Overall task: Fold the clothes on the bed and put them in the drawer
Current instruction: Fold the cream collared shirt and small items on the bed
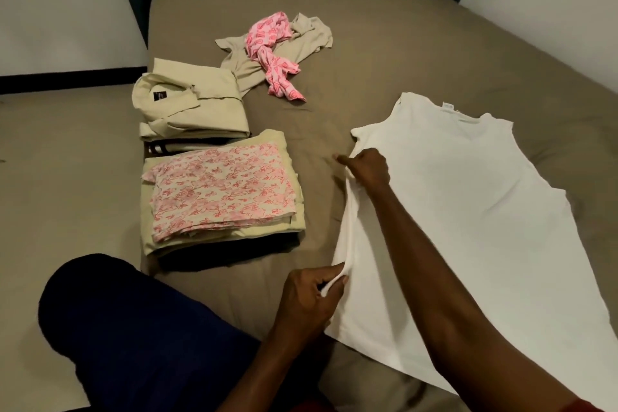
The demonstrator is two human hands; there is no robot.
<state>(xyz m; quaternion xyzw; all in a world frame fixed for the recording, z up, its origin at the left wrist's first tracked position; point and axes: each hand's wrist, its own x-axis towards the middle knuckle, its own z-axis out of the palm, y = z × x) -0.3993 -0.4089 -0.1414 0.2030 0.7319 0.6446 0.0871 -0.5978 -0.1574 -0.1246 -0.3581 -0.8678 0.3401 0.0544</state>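
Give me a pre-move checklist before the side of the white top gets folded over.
1. Left hand grips the white top at its near left edge: ok.
2. Right hand pinches the same edge farther up, near the armhole: ok.
3. Rest of the top lies flat on the bed: ok, only slight wrinkles.
4. Landing area on the top free of other items: ok.
5. Folded stacks, the floral piece and the beige shirt, lie apart from the top: ok.
6. Drawer ready: cannot tell, not in view.
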